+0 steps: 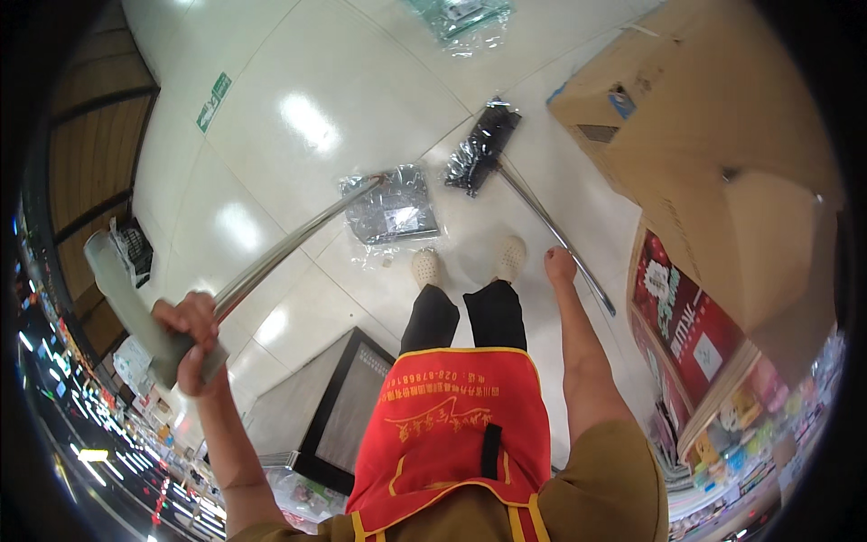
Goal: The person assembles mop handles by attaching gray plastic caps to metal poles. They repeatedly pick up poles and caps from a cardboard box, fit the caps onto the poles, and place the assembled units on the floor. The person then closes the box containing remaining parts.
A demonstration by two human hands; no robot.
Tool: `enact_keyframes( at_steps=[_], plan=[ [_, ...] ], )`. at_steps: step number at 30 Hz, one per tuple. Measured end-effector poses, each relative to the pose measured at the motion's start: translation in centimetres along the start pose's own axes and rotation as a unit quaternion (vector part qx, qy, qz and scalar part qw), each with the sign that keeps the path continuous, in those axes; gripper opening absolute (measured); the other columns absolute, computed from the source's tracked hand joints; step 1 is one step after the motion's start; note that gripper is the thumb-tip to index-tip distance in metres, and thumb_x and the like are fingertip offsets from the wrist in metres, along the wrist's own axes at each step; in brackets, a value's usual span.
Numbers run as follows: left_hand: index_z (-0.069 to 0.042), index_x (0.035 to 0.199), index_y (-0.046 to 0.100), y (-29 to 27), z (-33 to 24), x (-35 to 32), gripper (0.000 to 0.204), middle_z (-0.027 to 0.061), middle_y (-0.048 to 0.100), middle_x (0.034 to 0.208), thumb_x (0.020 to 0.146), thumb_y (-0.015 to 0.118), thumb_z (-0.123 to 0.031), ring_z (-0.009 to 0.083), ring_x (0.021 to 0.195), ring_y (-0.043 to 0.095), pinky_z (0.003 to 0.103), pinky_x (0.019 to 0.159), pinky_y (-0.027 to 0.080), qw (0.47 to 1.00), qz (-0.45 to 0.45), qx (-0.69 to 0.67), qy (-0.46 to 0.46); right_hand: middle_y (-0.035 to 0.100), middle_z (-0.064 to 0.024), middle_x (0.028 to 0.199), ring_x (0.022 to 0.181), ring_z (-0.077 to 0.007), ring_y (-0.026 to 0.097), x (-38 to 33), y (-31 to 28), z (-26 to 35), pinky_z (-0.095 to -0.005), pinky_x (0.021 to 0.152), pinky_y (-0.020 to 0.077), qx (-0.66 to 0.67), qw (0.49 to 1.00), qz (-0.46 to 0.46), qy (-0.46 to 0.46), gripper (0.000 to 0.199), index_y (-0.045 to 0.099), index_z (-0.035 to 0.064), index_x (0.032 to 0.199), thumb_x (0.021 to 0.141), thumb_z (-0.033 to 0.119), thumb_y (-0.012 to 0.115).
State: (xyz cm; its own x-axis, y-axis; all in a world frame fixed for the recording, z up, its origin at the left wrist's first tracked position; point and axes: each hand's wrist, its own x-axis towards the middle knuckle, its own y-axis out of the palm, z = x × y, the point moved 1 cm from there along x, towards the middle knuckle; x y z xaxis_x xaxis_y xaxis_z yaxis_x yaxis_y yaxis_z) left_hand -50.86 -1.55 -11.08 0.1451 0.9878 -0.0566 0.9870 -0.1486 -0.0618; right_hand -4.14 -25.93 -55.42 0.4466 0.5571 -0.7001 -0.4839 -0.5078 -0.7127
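Observation:
My left hand [191, 336], raised at the left, is closed around the upper end of a metal pole [293, 239]. A pale grey-green curved bar [126, 287] lies against the same hand; how it joins the pole is unclear. The pole's far end meets a flat grey, plastic-wrapped piece [393, 210] on the floor, which looks like a dustpan. Low in front of me, my right hand [560, 265] is a fist. Just beside it runs the metal handle [537, 212] of a broom, whose dark head [485, 147] is also in clear plastic. Contact between fist and handle does not show.
A large cardboard box [713, 108] stands at the right, with a red printed carton [684, 312] below it. Left of my legs sits a grey, black-framed box [348, 397]. Plastic-wrapped green items [465, 18] lie far ahead on the glossy tiles [262, 172]. Wooden panelling [90, 163] borders the left.

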Motion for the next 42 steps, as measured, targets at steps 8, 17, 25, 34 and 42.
enact_keyframes(
  at_steps=[8, 17, 25, 34, 42],
  plan=[
    [-0.016, 0.086, 0.042, -0.7, 0.1, -1.4, 0.038, -0.0062, 0.046, 0.051, 0.065, 0.072, -0.023, 0.0098, 0.054, 0.042, 0.030, 0.070, 0.031, 0.996, -0.076, 0.031, 0.029, 0.066, -0.0162, 0.098, 0.093, -0.0342, 0.065, 9.9, 7.3, -0.9, -0.0459, 0.078, 0.0538, -0.075, 0.997, -0.008, -0.024, 0.022, 0.070, 0.0057, 0.093, 0.082, 0.023, 0.064],
    [-0.017, 0.074, 0.046, -1.3, -1.3, -1.9, 0.037, -0.0061, 0.051, 0.045, 0.057, 0.078, -0.009, 0.0060, 0.045, 0.046, 0.023, 0.068, 0.035, 0.988, -0.154, -0.006, 0.001, 0.054, -0.0148, 0.122, 0.113, -0.0328, 0.054, 16.0, 13.1, -0.3, -0.0455, 0.092, 0.0472, -0.117, 0.993, 0.010, -0.019, 0.052, 0.051, 0.0046, 0.122, 0.076, 0.022, 0.070],
    [-0.016, 0.067, 0.042, -3.0, -2.4, -3.1, 0.041, -0.0039, 0.048, 0.042, 0.068, 0.082, -0.026, 0.0058, 0.036, 0.039, 0.026, 0.063, 0.033, 0.977, -0.187, -0.095, 0.045, 0.056, -0.0163, 0.117, 0.109, -0.0336, 0.056, 18.2, 15.9, 0.1, -0.0454, 0.090, 0.0479, -0.111, 0.994, -0.010, -0.016, 0.055, 0.048, 0.0064, 0.123, 0.075, 0.020, 0.072],
    [-0.014, 0.069, 0.040, -4.1, -3.5, -3.4, 0.036, -0.0051, 0.045, 0.043, 0.069, 0.076, -0.020, 0.0051, 0.037, 0.033, 0.026, 0.065, 0.032, 0.965, -0.232, -0.062, 0.106, 0.060, -0.0149, 0.110, 0.102, -0.0322, 0.060, 17.2, 19.7, 0.1, -0.0455, 0.083, 0.0497, -0.162, 0.987, 0.013, -0.005, 0.035, 0.052, 0.0079, 0.110, 0.085, 0.028, 0.065],
    [-0.014, 0.084, 0.046, -1.3, -1.7, -1.3, 0.037, -0.0069, 0.047, 0.049, 0.064, 0.077, -0.016, 0.0073, 0.050, 0.044, 0.027, 0.064, 0.032, 0.991, -0.133, 0.013, 0.016, 0.063, -0.0242, 0.094, 0.089, -0.0436, 0.061, 8.5, 13.3, 1.2, -0.0496, 0.077, 0.0477, 0.125, 0.986, 0.080, -0.083, 0.032, 0.043, 0.0029, 0.113, 0.094, 0.027, 0.052]
  ],
)
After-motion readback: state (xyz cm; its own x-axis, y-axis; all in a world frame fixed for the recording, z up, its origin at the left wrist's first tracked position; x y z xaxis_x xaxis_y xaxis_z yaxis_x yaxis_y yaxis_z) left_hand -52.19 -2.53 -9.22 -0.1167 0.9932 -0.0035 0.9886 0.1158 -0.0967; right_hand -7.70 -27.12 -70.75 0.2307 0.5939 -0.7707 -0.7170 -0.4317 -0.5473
